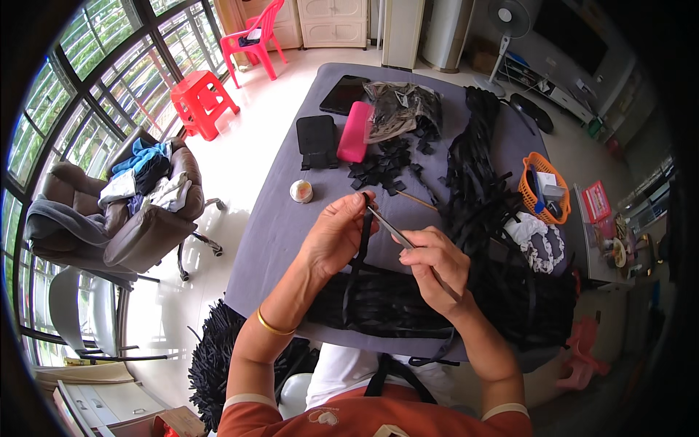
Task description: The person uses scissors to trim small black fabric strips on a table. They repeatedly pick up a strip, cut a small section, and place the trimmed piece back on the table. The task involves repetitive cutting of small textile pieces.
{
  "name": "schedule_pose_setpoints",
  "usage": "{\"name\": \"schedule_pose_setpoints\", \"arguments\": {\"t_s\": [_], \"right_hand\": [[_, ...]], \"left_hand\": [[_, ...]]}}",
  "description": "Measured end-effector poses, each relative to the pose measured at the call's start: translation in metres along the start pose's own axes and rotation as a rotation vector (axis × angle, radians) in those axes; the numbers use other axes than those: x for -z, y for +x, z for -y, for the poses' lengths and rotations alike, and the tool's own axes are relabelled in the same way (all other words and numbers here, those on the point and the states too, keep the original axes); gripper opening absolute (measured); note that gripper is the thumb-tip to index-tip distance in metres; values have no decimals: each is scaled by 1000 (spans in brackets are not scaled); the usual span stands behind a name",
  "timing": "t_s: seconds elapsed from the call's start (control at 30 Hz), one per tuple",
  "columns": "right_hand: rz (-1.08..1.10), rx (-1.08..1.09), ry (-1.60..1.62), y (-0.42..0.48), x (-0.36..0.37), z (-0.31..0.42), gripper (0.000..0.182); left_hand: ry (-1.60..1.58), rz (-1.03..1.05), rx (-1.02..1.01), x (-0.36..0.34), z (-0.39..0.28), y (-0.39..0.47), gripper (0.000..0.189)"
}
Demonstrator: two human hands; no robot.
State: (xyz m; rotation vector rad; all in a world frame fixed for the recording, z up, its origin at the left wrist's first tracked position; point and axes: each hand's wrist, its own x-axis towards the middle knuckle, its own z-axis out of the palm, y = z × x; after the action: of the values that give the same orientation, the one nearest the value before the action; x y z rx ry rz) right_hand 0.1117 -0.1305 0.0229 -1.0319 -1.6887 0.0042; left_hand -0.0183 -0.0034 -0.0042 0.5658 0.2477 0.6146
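Note:
Pinched in the fingertips of my left hand [339,232] is the end of a black fabric strap [365,237], which hangs down toward the table. My right hand [435,265] grips metal tweezers [401,237], their tips at the strap end beside my left fingers. Below both hands lies a thick bundle of black straps [382,306] along the table's near side. More black straps [475,158] run up the right side. Beyond my hands is a pile of small cut black pieces [382,166], with a thin wooden stick [416,200] close by.
On the grey-covered table [273,229] stand a small white jar [301,192], a black box-like object [317,141], a pink case [355,131], a plastic bag [401,109], a dark tablet [344,94] and an orange basket [564,202]. A brown armchair [153,240] and red stool [199,101] stand left.

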Motion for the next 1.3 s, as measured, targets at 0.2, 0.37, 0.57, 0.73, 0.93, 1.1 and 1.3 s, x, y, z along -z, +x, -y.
{"name": "schedule_pose_setpoints", "arguments": {"t_s": [0.2, 0.37, 0.57, 0.73, 0.93, 1.1, 1.3], "right_hand": [[0, 12, -18, -1, 1, -1, 15], [25, 56, -74, 0, 0, 0, 16], [8, 80, -140, -2, -4, -2, 13], [-345, -679, 959, -6, -7, 0, 7], [-57, 19, -32, -4, -6, 4, 15], [-108, -209, 333, -5, 1, 4, 8], [-105, -275, 457, -3, 3, 6, 5]], "left_hand": [[37, 60, 28, 2, 1, -1, 21], [63, 50, 8, -1, 3, -2, 19], [120, -31, -67, -5, 9, -4, 18], [139, -18, -172, -13, 15, -9, 17], [278, -32, -262, -11, 17, -10, 19], [159, 50, -202, -19, 9, -12, 21], [110, 124, -128, -12, 6, -11, 22]]}}
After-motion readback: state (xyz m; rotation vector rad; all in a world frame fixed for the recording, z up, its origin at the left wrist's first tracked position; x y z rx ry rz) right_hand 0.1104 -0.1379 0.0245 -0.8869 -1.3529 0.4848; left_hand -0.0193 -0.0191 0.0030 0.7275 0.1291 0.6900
